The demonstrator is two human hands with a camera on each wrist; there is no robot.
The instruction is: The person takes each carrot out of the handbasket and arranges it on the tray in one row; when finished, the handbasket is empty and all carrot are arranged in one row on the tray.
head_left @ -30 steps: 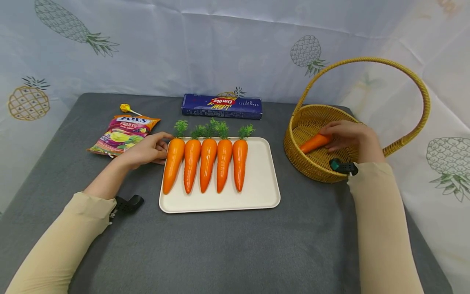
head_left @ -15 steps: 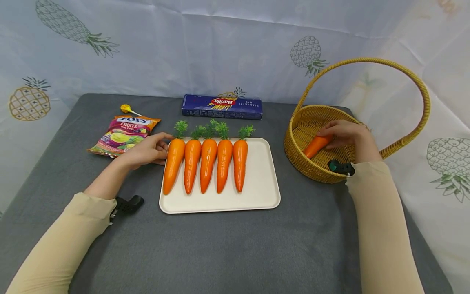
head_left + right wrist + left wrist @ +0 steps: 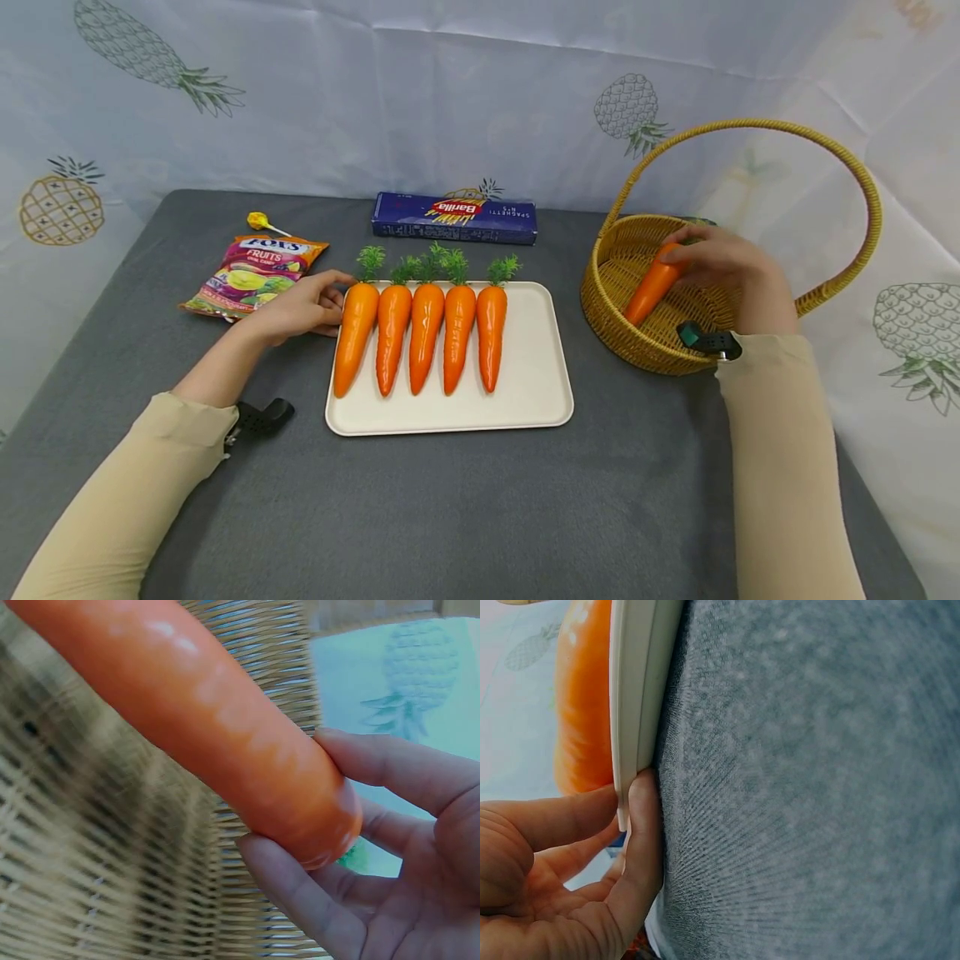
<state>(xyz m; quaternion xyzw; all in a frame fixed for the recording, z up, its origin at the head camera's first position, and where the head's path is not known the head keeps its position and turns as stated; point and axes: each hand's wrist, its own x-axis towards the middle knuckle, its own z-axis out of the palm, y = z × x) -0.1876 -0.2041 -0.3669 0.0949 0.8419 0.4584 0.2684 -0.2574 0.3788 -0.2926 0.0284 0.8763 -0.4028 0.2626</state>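
Observation:
My right hand [image 3: 723, 258] grips an orange carrot [image 3: 651, 287] by its thick top end, inside the wicker basket [image 3: 637, 354]. In the right wrist view the thumb and fingers lie on both sides of that carrot [image 3: 225, 720], and a bit of green shows behind it. At the cream tray [image 3: 525, 408], my left hand [image 3: 303, 307] pinches the left rim. The left wrist view has the thumb on the upper side of the tray's rim [image 3: 636, 697] and a finger under it. Several carrots [image 3: 426, 337] with green tops lie side by side on the tray.
A Fox's candy bag [image 3: 255, 275] lies beyond the left forearm, with a yellow lollipop [image 3: 257, 220] behind it. At the table's back edge is a blue Barilla spaghetti box [image 3: 453, 218]. The basket's tall handle [image 3: 750, 123] arches above the right hand.
The right hand has risen slightly and shifted right within the basket, and its carrot now stands steeper, with more of it showing. The left hand and the tray have stayed in place.

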